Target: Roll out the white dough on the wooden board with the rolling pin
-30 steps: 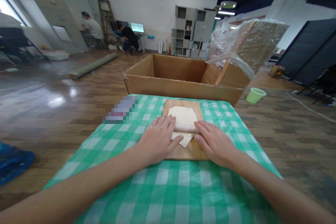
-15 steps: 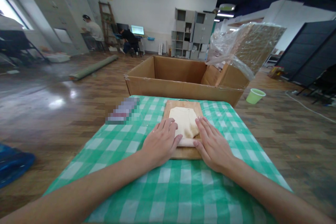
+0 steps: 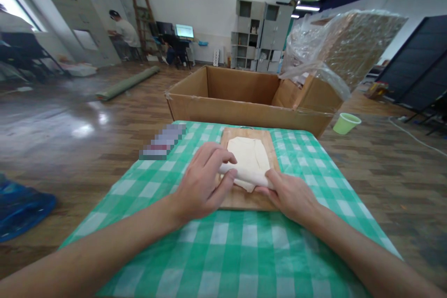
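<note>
A pale rolling pin (image 3: 249,175) lies slightly tilted across a flat sheet of cream dough (image 3: 248,150). My left hand (image 3: 206,179) grips its left end, thumb below and fingers curled over the top. On the right end, my right hand (image 3: 288,191) pinches the pin between thumb and fingers. Under the dough is a wooden cutting board (image 3: 232,201) with a metal handle at its far edge. A small flap of dough shows on the near side of the pin.
A green-and-white checked cloth (image 3: 216,256) covers the table. On its far left lies a blurred-out flat object (image 3: 163,142). Beyond the table stands a large cardboard box (image 3: 244,109), with a light green bucket (image 3: 346,123) on the floor to its right. Two people sit farther back.
Both hands have gone from lying flat with fingers stretched forward to being closed around the pin's ends. The pin has moved slightly away from me, up onto the dough, and now tilts.
</note>
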{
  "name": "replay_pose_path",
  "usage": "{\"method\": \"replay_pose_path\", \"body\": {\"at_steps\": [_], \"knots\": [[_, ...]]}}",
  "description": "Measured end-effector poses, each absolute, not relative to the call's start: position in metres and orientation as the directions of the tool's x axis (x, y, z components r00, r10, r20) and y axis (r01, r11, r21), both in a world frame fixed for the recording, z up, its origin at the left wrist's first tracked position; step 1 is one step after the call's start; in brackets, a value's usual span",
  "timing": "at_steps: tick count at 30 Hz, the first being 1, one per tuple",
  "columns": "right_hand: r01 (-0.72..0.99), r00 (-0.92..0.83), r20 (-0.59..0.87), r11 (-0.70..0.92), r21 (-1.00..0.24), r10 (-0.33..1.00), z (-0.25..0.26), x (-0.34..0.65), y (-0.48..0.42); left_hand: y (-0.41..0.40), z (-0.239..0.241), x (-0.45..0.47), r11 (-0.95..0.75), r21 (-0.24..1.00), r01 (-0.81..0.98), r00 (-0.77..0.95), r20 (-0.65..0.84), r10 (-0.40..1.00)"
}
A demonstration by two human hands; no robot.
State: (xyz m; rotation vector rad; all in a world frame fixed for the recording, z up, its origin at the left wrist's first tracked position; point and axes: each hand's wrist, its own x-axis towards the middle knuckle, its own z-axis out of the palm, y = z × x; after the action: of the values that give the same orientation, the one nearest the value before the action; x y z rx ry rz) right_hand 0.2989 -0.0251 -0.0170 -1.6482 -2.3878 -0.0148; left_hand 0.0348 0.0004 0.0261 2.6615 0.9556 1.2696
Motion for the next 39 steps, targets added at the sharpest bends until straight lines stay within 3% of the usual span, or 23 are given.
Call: {"method": "replay_pose_path", "body": {"at_steps": [2,6,9,13,15,17,20,22,26,29,33,39], "knots": [[0.911,-0.183,0.262,0.263,-0.317,0.948,-0.02,0.308,-0.016,-0.002,0.033,0.039,-0.835,0.248,0.492,0.513,0.693,0.507],[0.77,0.017,0.326,0.196,-0.608,0.945,-0.019,0.322,-0.003,0.003,0.022,0.059,-0.829,0.196,0.524,0.711,0.435,0.553],[0.714,0.046,0.346,0.212,-0.668,0.937,-0.016,0.323,-0.002,0.012,0.006,0.07,-0.825,0.07,0.561,0.768,0.329,0.55],[0.691,0.03,0.364,0.244,-0.68,0.931,-0.014,0.32,-0.006,0.02,-0.007,0.069,-0.851,-0.19,0.49,0.848,0.327,0.416],[0.678,0.017,0.349,0.245,-0.693,0.937,-0.013,0.317,-0.009,0.024,-0.009,0.067,-0.852,-0.237,0.468,0.864,0.328,0.383],[0.655,-0.015,0.309,0.243,-0.716,0.951,-0.012,0.315,-0.01,0.032,-0.008,0.066,-0.839,-0.147,0.525,0.824,0.336,0.456],[0.629,-0.095,0.232,0.239,-0.74,0.968,-0.006,0.31,-0.008,0.048,-0.003,0.066,-0.777,0.147,0.611,0.717,0.314,0.623],[0.632,-0.149,0.204,0.252,-0.733,0.968,-0.001,0.307,-0.002,0.059,0.0,0.067,-0.75,0.3,0.589,0.697,0.281,0.659],[0.679,-0.25,0.164,0.294,-0.673,0.954,0.006,0.295,0.02,0.069,-0.001,0.068,-0.709,0.452,0.541,0.682,0.258,0.684],[0.669,-0.334,0.127,0.33,-0.666,0.934,0.005,0.285,0.034,0.065,-0.003,0.062,-0.662,0.494,0.564,0.61,0.291,0.737],[0.703,-0.291,0.101,0.284,-0.652,0.951,-0.002,0.277,0.041,0.04,0.003,0.043,-0.692,0.341,0.637,0.57,0.396,0.72],[0.73,-0.263,0.08,0.253,-0.635,0.961,-0.006,0.276,0.044,0.009,-0.001,0.037,-0.936,-0.073,0.345,0.882,0.368,0.296]]}}
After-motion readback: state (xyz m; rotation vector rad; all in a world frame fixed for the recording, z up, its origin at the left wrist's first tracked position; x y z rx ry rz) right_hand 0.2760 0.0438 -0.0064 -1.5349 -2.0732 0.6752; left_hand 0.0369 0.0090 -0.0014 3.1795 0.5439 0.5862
